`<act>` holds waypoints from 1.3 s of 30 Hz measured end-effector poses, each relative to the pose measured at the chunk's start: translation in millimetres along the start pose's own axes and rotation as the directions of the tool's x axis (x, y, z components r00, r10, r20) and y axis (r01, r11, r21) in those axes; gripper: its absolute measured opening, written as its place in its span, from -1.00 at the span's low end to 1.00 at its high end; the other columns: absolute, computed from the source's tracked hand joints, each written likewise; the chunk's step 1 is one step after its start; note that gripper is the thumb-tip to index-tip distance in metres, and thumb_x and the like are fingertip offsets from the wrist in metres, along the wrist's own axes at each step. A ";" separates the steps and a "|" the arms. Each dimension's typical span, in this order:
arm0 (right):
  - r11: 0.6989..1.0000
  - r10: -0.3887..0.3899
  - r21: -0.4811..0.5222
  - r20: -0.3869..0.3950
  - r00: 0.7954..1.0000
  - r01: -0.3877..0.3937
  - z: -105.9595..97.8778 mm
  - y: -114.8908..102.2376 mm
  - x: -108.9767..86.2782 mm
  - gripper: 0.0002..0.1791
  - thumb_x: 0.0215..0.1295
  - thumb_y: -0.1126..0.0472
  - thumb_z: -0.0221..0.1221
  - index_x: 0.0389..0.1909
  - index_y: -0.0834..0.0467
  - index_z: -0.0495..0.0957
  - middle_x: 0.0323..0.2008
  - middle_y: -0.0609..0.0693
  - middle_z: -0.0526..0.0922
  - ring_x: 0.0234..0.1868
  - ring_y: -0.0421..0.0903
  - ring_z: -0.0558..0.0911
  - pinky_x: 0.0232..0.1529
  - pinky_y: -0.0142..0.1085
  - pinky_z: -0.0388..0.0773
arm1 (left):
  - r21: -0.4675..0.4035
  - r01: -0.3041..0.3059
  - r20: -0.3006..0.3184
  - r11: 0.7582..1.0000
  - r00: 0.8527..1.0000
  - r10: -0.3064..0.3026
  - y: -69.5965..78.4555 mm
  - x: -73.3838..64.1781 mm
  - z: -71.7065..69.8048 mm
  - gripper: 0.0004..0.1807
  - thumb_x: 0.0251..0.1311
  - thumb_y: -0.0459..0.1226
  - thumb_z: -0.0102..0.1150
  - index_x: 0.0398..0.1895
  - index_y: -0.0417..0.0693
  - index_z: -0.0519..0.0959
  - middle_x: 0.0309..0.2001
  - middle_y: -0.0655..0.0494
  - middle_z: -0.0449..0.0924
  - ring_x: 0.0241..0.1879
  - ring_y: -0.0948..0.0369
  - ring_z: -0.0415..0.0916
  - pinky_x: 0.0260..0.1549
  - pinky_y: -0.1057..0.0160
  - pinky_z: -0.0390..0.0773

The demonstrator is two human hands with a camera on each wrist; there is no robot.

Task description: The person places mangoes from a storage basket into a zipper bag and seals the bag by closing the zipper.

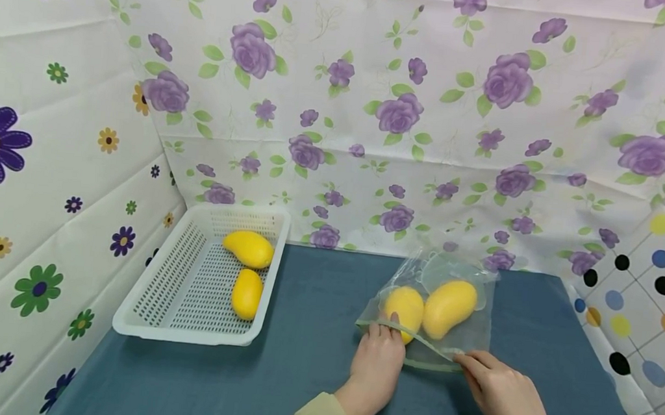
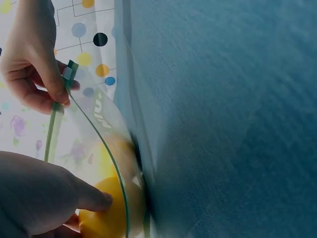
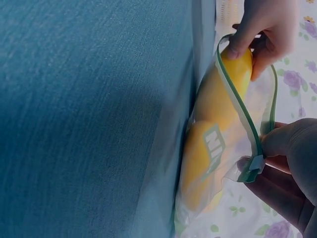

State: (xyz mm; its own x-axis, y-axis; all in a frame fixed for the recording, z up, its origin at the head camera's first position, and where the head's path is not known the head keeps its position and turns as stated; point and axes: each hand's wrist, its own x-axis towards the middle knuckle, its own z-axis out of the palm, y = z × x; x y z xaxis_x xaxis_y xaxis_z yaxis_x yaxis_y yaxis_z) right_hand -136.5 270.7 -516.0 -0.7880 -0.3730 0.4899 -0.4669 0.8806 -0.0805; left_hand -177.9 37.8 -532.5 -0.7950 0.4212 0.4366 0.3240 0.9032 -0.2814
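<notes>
A clear zip bag with a green-edged mouth lies on the table, its opening toward me. Inside it are two yellow mangoes, the left one near the mouth and the other mango farther in. My left hand is at the left of the opening and grips the nearer mango, thumb on top in the left wrist view. My right hand pinches the bag's right corner, beside the small slider. Between the hands the mouth gapes.
On the left stands a white perforated basket, holding a mango and a second mango along its right side. A blue cloth covers the table. Flowered sheets hang behind and at the left; a dotted sheet is at the right.
</notes>
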 end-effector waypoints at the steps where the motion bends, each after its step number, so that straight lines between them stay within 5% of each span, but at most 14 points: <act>1: 1.000 -0.001 0.001 0.000 1.000 0.001 -0.1 -0.1 0.2 -0.57 -0.07 0.39 0.64 -0.13 0.02 0.84 -0.23 -0.08 0.77 -0.47 -0.23 0.68 -0.54 -0.41 0.54 | 0.005 0.000 -0.012 1.000 1.000 0.000 0.5 0.8 1.6 -0.53 0.38 -0.17 0.45 0.29 -0.13 0.69 0.02 -0.04 0.77 -0.19 0.14 0.63 -0.28 0.37 0.64; 9: 1.000 -0.006 0.003 0.012 1.000 0.006 -0.4 -1.4 0.5 -0.55 -0.09 0.40 0.65 -0.14 0.00 0.84 -0.22 -0.10 0.77 -0.46 -0.25 0.68 -0.53 -0.41 0.55 | 0.037 -0.024 -0.001 0.999 1.000 0.024 7.6 7.2 5.2 -0.54 0.41 -0.15 0.40 0.29 -0.11 0.69 0.03 -0.02 0.77 -0.14 0.14 0.63 -0.23 0.36 0.64; 16: 0.999 -0.049 0.022 0.005 0.999 0.049 -0.6 0.3 -1.7 -0.50 -0.13 0.42 0.66 -0.11 -0.01 0.85 -0.19 -0.11 0.77 -0.42 -0.24 0.70 -0.52 -0.43 0.55 | 0.009 -0.009 0.118 1.000 0.993 0.007 13.9 14.2 1.2 -0.42 0.44 -0.12 0.38 0.48 0.00 0.56 0.28 0.00 0.67 0.08 0.12 0.65 -0.10 0.38 0.63; 21: 0.998 -0.060 0.028 -0.004 0.998 0.061 -0.2 2.6 -2.7 -0.49 -0.15 0.42 0.67 -0.11 -0.01 0.84 -0.18 -0.12 0.77 -0.40 -0.25 0.71 -0.50 -0.43 0.56 | -0.003 0.004 0.163 1.000 0.987 -0.004 17.7 21.8 5.4 -0.34 0.42 -0.11 0.41 0.54 0.09 0.49 0.25 0.02 0.66 0.08 0.14 0.65 -0.10 0.35 0.63; 25: 0.997 -0.064 0.030 -0.008 0.998 0.064 -0.3 2.6 -2.8 -0.50 -0.13 0.41 0.65 -0.11 -0.02 0.84 -0.19 -0.12 0.77 -0.40 -0.25 0.71 -0.49 -0.42 0.58 | -0.029 0.044 0.118 0.999 0.992 -0.041 22.9 27.3 12.7 -0.61 0.46 -0.12 0.38 0.25 0.02 0.60 -0.02 0.06 0.64 -0.20 0.24 0.62 -0.29 0.37 0.61; 29: 0.997 -0.079 0.017 -0.008 0.997 0.080 -1.5 2.5 -2.3 -0.49 -0.15 0.41 0.67 -0.11 0.00 0.84 -0.19 -0.11 0.78 -0.39 -0.22 0.72 -0.49 -0.40 0.60 | -0.080 0.082 0.074 0.993 0.994 -0.076 26.1 31.6 19.9 -0.80 0.48 -0.14 0.35 -0.14 0.04 0.50 -0.24 0.06 0.42 -0.44 0.28 0.41 -0.54 0.37 0.52; 35: 0.997 -0.080 0.017 -0.007 0.997 0.080 -1.6 2.3 -3.2 -0.51 -0.13 0.39 0.66 -0.11 -0.01 0.84 -0.18 -0.11 0.77 -0.39 -0.22 0.73 -0.49 -0.40 0.59 | -0.095 0.059 0.063 0.994 0.997 -0.053 24.9 30.2 25.0 -0.68 0.37 -0.16 0.46 -0.31 0.06 0.43 -0.41 0.10 0.39 -0.52 0.27 0.42 -0.63 0.35 0.50; 39: 0.997 -0.079 0.017 -0.006 0.997 0.079 -1.6 2.6 -3.2 -0.53 -0.11 0.37 0.66 -0.11 -0.01 0.84 -0.18 -0.11 0.78 -0.40 -0.22 0.73 -0.49 -0.40 0.60 | -0.068 0.032 0.105 0.997 0.994 -0.025 23.5 30.6 26.9 -0.78 0.42 -0.12 0.41 -0.18 0.07 0.52 -0.30 0.08 0.50 -0.36 0.24 0.52 -0.51 0.36 0.57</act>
State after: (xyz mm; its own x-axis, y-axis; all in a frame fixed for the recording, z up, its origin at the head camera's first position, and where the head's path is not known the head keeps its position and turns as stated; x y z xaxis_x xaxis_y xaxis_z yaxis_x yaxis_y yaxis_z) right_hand -134.6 274.6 -516.4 -0.7461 -0.4394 0.5003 -0.5343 0.8434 -0.0560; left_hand -208.4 69.8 -548.7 -0.8521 0.3874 0.3518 0.3323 0.9199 -0.2081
